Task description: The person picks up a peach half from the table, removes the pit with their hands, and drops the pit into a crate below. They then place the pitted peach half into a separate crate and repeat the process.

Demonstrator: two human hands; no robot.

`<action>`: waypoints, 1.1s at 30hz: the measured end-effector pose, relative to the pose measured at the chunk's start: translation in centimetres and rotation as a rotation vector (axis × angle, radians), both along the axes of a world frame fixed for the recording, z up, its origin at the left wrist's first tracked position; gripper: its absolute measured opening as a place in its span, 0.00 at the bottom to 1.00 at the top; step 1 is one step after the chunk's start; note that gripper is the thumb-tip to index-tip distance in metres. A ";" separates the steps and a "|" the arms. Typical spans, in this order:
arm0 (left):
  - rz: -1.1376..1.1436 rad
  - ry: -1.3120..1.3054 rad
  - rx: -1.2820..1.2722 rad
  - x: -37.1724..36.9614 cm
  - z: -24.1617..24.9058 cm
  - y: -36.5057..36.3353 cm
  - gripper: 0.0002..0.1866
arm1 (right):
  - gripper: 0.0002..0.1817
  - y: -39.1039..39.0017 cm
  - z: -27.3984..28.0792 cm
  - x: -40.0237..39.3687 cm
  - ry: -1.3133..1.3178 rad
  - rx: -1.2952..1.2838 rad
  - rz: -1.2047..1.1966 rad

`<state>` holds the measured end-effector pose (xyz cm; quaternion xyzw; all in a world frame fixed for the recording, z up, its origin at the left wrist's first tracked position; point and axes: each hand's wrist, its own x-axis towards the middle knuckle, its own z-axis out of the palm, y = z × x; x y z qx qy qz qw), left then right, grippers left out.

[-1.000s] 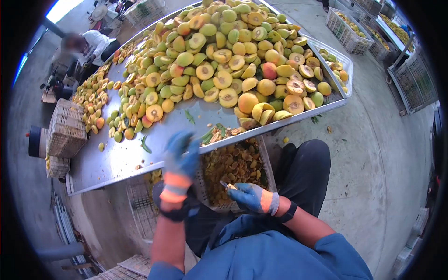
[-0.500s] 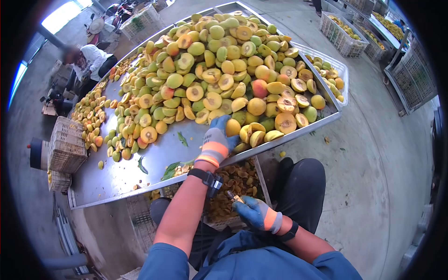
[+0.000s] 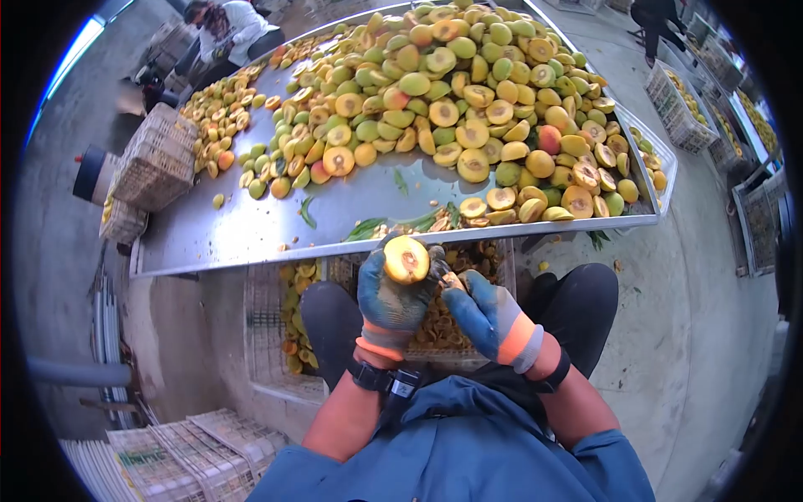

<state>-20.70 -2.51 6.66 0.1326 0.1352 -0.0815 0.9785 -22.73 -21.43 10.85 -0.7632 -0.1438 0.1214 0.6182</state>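
My left hand (image 3: 388, 299), in a blue, grey and orange work glove, is closed around a yellow peach half (image 3: 407, 259), its cut face turned up and the brown hollow at its centre showing. Just to the right, my gloved right hand (image 3: 488, 316) grips a small wooden-handled tool (image 3: 452, 280). The tool's far end points toward the peach half; its tip is hard to make out against the dark glove fingers. Both hands are close together in front of the metal table (image 3: 251, 238), above a crate of brown scraps (image 3: 443, 326).
Halved peaches (image 3: 468, 109) are heaped across the table, with green leaves (image 3: 365, 229) near its front edge. Plastic crates (image 3: 155, 159) stand at the left, and another crate holds fruit (image 3: 297, 318) beneath. A person (image 3: 230, 29) sits at the far left; more crates (image 3: 682, 109) line the right.
My left hand has come back from the pile with a peach half. My right hand has risen with the tool to meet it. The view has shifted.
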 end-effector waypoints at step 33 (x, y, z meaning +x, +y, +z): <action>0.147 -0.156 0.973 -4.7 -0.7 -1.3 0.20 | 0.23 1.3 -1.4 -1.6 0.890 0.297 0.336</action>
